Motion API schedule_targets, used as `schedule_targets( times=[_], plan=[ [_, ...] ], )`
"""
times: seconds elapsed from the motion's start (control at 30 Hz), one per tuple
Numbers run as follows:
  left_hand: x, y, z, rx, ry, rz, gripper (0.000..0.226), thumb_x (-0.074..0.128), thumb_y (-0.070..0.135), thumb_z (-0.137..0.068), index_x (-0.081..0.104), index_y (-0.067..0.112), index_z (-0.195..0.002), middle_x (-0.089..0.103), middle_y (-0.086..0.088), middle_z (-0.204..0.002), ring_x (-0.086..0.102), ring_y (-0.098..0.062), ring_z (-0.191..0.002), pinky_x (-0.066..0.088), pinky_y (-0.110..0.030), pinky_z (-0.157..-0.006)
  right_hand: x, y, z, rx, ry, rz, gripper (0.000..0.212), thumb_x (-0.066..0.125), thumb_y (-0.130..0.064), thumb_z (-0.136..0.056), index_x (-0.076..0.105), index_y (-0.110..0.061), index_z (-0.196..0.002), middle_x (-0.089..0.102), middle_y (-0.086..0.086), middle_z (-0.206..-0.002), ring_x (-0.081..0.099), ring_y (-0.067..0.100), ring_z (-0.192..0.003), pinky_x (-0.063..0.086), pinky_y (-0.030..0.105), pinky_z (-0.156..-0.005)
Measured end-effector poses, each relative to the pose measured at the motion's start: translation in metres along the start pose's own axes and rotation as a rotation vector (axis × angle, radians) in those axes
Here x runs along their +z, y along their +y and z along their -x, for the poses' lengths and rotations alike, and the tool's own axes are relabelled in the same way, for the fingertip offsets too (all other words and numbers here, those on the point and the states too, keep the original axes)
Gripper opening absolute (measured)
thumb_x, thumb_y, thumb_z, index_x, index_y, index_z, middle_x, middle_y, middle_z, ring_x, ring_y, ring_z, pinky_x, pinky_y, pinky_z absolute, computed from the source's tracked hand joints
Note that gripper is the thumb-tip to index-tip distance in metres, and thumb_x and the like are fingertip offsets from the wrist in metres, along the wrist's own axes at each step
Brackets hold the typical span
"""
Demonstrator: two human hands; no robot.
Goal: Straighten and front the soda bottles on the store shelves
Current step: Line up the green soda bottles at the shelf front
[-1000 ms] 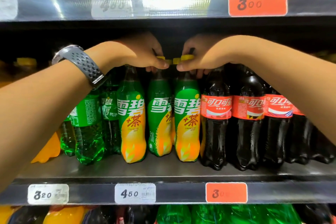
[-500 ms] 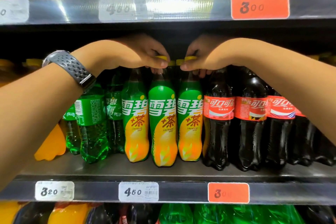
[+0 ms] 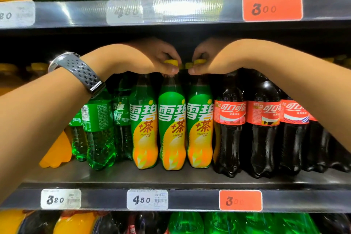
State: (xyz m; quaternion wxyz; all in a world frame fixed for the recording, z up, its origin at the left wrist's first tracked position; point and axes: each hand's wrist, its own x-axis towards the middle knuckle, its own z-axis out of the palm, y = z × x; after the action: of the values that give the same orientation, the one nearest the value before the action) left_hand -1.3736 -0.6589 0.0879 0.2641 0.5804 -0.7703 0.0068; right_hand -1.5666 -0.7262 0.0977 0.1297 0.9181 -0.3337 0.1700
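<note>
The shelf point(image 3: 114, 175) carries the middle bottle point(image 3: 171, 129) and right bottle point(image 3: 199, 129) at its front, upright, touching, labels outward, beside the colas point(image 3: 230, 135). Each bottle hangs straight below its hand, long axis vertical. The left hand point(image 3: 152, 57) curls down and pinches the left cap point(image 3: 171, 62); the right hand point(image 3: 207, 57) pinches the right cap point(image 3: 200, 61). Any further twist would likely turn about those vertical axes.

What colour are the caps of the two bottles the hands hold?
Yellow, both: left cap, right cap. Head view.
</note>
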Motion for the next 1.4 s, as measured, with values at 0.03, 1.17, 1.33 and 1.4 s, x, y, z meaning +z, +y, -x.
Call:
schedule_targets(
  times=[0.03, 1.17, 1.33, 1.4],
  plan=[
    [-0.001, 0.000, 0.000, -0.014, 0.010, -0.035, 0.028, 0.072, 0.031, -0.083, 0.064, 0.027, -0.110, 0.073, 0.003, -0.094, 0.068, -0.016, -0.092, 0.051, -0.028, -0.084, 0.000, -0.004, 0.001, -0.017, 0.033, -0.007, 0.045, 0.061, -0.052, -0.084, 0.063, -0.016, -0.111, 0.066, 0.000, -0.100, 0.062, 0.021, -0.088, 0.051, 0.035, -0.080],
    [-0.017, -0.046, 0.041, -0.093, 0.133, 0.300, 0.046, 0.073, 0.038, -0.069, 0.063, 0.022, -0.111, 0.073, -0.002, -0.098, 0.072, -0.021, -0.085, 0.058, -0.025, -0.075, 0.010, -0.043, -0.014, -0.071, 0.078, -0.072, 0.040, 0.058, -0.050, -0.087, 0.061, -0.022, -0.116, 0.062, -0.005, -0.107, 0.059, 0.017, -0.094, 0.048, 0.032, -0.084],
    [-0.027, -0.051, 0.052, -0.031, 0.397, 0.304, 0.030, 0.066, 0.017, -0.088, 0.056, 0.015, -0.116, 0.067, -0.011, -0.100, 0.068, -0.011, -0.072, 0.055, -0.018, -0.071, 0.010, -0.067, -0.022, -0.055, 0.221, -0.270, 0.042, 0.058, -0.044, -0.090, 0.055, -0.019, -0.124, 0.060, -0.008, -0.106, 0.060, 0.017, -0.102, 0.047, 0.037, -0.094],
    [-0.035, -0.059, 0.059, 0.005, 0.499, 0.053, 0.019, 0.062, 0.017, -0.091, 0.060, 0.020, -0.110, 0.067, -0.006, -0.102, 0.065, -0.013, -0.084, 0.052, -0.021, -0.080, 0.011, -0.081, -0.027, -0.070, 0.209, -0.274, 0.044, 0.057, -0.044, -0.091, 0.053, -0.019, -0.127, 0.061, -0.005, -0.114, 0.058, 0.017, -0.105, 0.046, 0.038, -0.096]
  ],
)
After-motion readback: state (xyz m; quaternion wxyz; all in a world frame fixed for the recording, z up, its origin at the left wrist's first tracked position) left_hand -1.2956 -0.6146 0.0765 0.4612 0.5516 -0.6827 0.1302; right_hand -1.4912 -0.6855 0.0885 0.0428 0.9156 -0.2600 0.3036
